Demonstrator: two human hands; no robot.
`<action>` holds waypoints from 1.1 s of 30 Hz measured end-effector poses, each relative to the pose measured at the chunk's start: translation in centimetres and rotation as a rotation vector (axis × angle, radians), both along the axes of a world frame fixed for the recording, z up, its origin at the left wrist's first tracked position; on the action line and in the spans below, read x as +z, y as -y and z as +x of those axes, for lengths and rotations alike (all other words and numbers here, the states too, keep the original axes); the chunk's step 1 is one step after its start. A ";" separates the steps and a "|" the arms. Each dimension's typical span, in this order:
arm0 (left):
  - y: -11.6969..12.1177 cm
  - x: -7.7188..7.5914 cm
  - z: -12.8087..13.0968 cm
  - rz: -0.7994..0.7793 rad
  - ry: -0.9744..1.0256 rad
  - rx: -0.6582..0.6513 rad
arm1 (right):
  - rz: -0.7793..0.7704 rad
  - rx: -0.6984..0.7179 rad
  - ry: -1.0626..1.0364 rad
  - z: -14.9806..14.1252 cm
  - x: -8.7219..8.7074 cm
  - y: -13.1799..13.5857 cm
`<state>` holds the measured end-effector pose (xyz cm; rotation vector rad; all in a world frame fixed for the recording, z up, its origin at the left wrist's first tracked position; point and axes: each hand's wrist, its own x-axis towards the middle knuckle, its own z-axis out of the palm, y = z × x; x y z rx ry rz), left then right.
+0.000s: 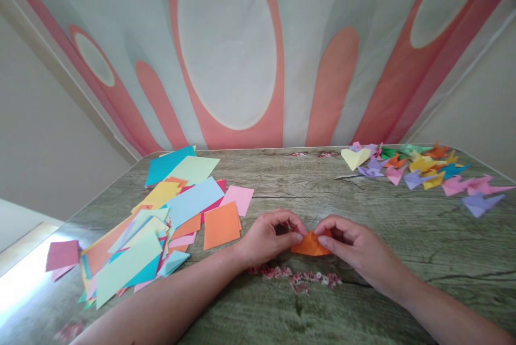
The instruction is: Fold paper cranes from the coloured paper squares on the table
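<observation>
Two pink paper squares (62, 255), overlapped, by the left edge of the table (282, 313). Next, rightward, a loose heap of coloured paper (129, 270) down the left side, from the far left corner toward the near side, with a light-blue folded piece (173, 263) at its near end and an orange square (221, 225) on its right. Then, well apart from the far edge, the left hand (264, 235), thumb and forefinger nearly together in a pinch on one end of a small folded orange paper (309, 246). On its other end, the right hand (358, 240), pinched likewise, other fingers curled. By the look of it, midway through shaping a fold; probably calls next for edges kept level and firm pressure along the crease. Toward the far right corner, a pale-yellow folded piece (355, 159), then many folded paper birds (425, 164) as far as the right edge. No containers in view; loose paper and birds directly on the table.
</observation>
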<state>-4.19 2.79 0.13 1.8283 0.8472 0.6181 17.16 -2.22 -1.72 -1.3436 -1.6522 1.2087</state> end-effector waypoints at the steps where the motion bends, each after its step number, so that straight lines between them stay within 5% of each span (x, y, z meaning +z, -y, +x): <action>1: 0.0 0.0 0.0 -0.001 -0.016 -0.002 | 0.000 -0.007 -0.001 0.0 0.0 0.0; 11: -0.2 -0.1 -0.1 0.082 -0.095 0.020 | -0.026 0.010 0.022 0.2 -0.4 0.0; 22: -0.4 -1.4 0.0 0.402 -0.084 0.001 | 0.260 0.041 0.183 0.2 -0.8 -0.3; 33: -0.7 -1.2 -0.1 0.520 -0.164 -0.067 | 0.419 0.103 0.231 0.1 -1.1 -0.1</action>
